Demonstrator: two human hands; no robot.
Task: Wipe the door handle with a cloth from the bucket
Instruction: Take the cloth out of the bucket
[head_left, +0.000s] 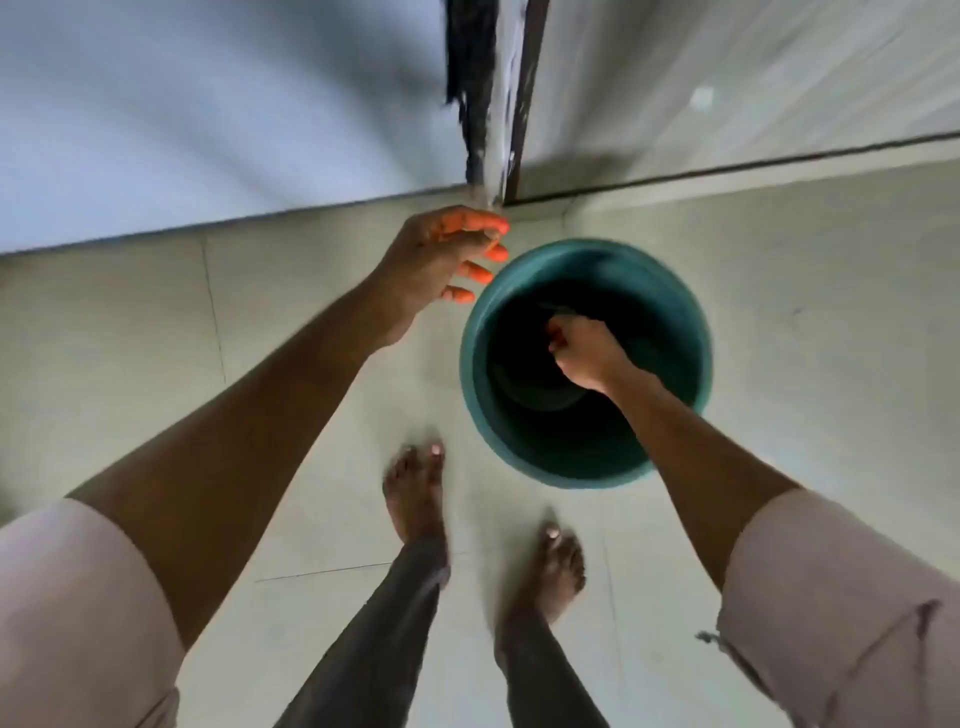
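A teal bucket (691, 332) stands on the tiled floor just in front of my bare feet. My right hand (587, 356) is down inside it. Its fingers are curled shut around a dark, blurred piece that looks like the cloth (560, 310). The bucket's inside is dark and shows little else. My left hand (441, 260) hovers to the left of the bucket's rim, fingers spread and holding nothing. The door's edge (524, 98) rises at the top of the view. No door handle is in view.
A pale wall (208, 114) runs along the left and a light door or panel (753, 78) along the right, meeting the floor just beyond the bucket. My feet (415, 493) stand close behind the bucket. The whole view is motion-blurred.
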